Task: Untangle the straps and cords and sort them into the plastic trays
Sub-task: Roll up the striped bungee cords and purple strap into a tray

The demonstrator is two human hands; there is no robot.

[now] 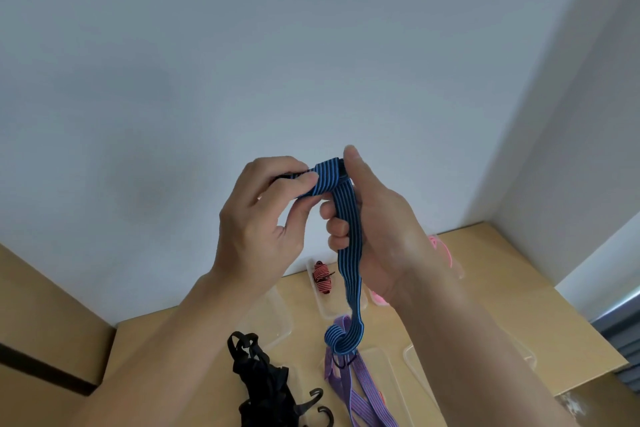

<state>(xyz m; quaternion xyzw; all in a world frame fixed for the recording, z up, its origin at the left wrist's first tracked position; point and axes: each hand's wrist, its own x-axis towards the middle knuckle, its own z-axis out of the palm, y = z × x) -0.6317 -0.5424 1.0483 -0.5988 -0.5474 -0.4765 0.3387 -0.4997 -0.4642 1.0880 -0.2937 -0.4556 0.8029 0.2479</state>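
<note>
Both arms are raised before a white wall, above the desk [502,288]. The left grip [266,215] pinches the folded top of the blue strap [349,253] between thumb and curled fingers. The right grip [377,229] has its fingers curled round the same strap just below the fold, with the thumb pointing up beside it. From there the blue strap hangs down and ends in a loose curl above the purple strap [358,406], which lies on the desk. Whether the two touch cannot be told. A red strap [322,276] sits rolled in a clear tray [325,308] at the back. A pink cord [446,250] lies in a second tray [459,272], mostly hidden behind the right wrist. A black strap [259,378] with hooks lies heaped at the near left
</note>
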